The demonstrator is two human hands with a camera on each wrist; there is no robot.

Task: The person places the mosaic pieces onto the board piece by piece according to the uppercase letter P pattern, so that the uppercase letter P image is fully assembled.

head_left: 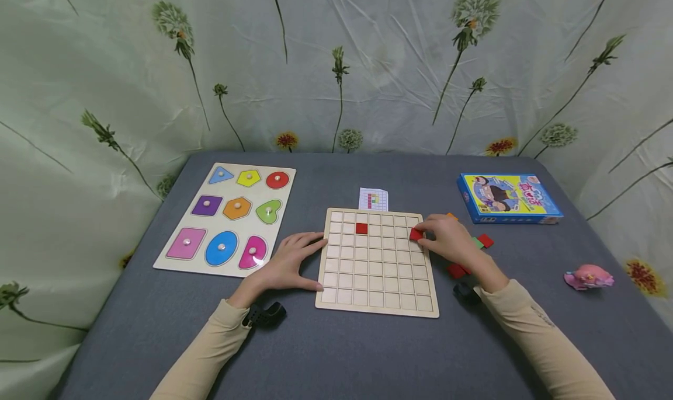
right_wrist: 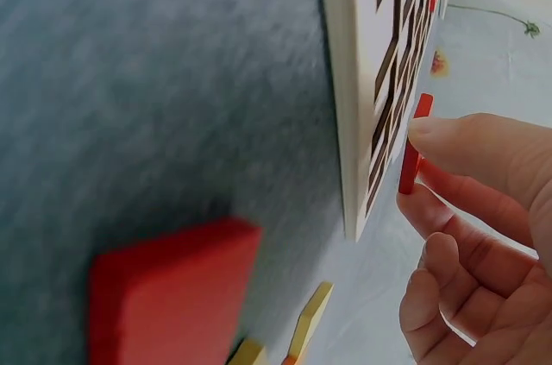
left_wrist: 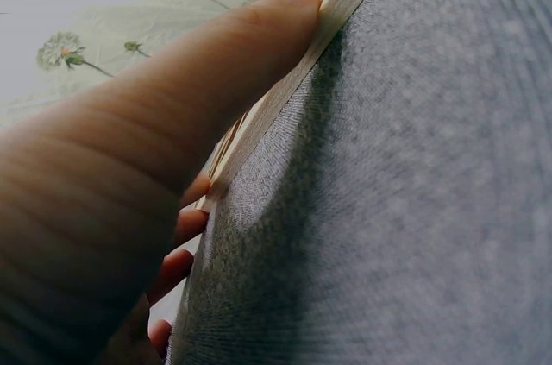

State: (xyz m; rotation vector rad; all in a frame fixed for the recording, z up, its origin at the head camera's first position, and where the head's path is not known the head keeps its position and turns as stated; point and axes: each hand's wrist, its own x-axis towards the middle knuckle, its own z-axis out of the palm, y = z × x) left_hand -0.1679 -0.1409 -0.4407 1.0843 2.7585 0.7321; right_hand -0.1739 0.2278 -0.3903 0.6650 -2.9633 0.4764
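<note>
A wooden grid board [head_left: 368, 265] lies in front of the person, with one red square tile [head_left: 361, 228] in its top row area. At the board's left edge rests the left hand [head_left: 290, 263], thumb and fingers spread; in the left wrist view its thumb [left_wrist: 250, 37] touches the board's rim [left_wrist: 285, 80]. Over the board's upper right corner, the right hand [head_left: 447, 236] pinches another red square tile [head_left: 416, 234]. The right wrist view shows this red tile [right_wrist: 415, 145] held between thumb and fingertips, tilted on edge beside the grid.
A small pattern card [head_left: 374, 199] sits behind the board. Loose coloured tiles [head_left: 485, 240] lie right of it, partly under the right hand. A shape puzzle board [head_left: 218, 216] is at left, a blue box [head_left: 510, 198] at back right, a pink figurine [head_left: 589, 277] farther right.
</note>
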